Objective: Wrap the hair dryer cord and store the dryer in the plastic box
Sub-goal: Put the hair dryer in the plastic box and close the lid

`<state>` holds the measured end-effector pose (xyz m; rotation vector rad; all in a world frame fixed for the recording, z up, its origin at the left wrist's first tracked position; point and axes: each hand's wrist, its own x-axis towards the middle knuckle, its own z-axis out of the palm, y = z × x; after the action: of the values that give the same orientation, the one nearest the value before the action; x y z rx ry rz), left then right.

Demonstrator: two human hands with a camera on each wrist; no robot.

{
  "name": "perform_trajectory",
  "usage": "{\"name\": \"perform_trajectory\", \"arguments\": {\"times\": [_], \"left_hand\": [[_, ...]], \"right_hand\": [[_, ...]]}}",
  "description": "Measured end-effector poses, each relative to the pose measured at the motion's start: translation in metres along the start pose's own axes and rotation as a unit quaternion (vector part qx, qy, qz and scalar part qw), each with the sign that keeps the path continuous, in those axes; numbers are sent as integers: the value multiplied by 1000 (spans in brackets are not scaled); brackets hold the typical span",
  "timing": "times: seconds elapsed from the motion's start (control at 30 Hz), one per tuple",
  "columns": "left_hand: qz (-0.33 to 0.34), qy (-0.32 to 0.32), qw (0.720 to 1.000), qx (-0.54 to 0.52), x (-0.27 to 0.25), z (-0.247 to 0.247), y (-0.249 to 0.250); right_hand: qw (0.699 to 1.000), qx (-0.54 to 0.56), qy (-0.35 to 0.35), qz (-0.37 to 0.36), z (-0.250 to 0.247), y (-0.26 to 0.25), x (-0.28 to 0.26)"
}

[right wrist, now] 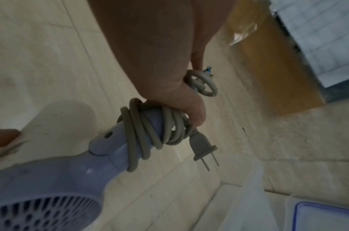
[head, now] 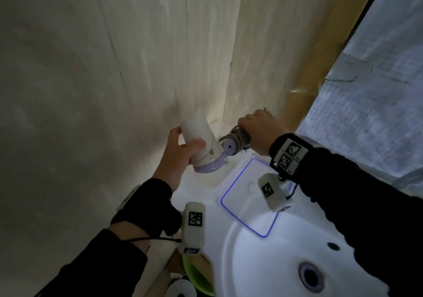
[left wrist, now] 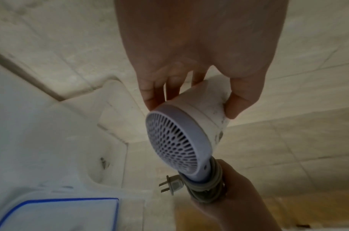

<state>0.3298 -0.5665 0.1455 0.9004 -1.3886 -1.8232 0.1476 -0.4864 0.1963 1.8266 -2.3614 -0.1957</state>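
Hair dryer: being held in the air above the sink corner, barrel gripped by the left hand.
Cord: being clamped in coils round the handle by the right hand; loosening the grip is likely letting the coils spring off.
Plug: dangling free, possibly snagging the rim.
Plastic box: lying below on the sink, blue-edged lid seemingly on, so entry is being blocked.

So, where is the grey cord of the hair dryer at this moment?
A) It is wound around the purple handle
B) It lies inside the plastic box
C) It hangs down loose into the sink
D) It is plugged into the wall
A: the cord sits in coils around the handle, held by the right hand, with the plug sticking out free.
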Motion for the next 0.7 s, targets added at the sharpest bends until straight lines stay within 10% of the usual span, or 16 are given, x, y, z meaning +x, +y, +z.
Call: {"name": "perform_trajectory", "arguments": {"times": [0.33,0.7], "left_hand": [[-58,133,980,136,49,2,-56],[-82,91,845,520,65,11,-48]], "right_hand": [[986,-21,-94,-139,76,15,83],[964,-62,-146,-213,108,15,112]]}}
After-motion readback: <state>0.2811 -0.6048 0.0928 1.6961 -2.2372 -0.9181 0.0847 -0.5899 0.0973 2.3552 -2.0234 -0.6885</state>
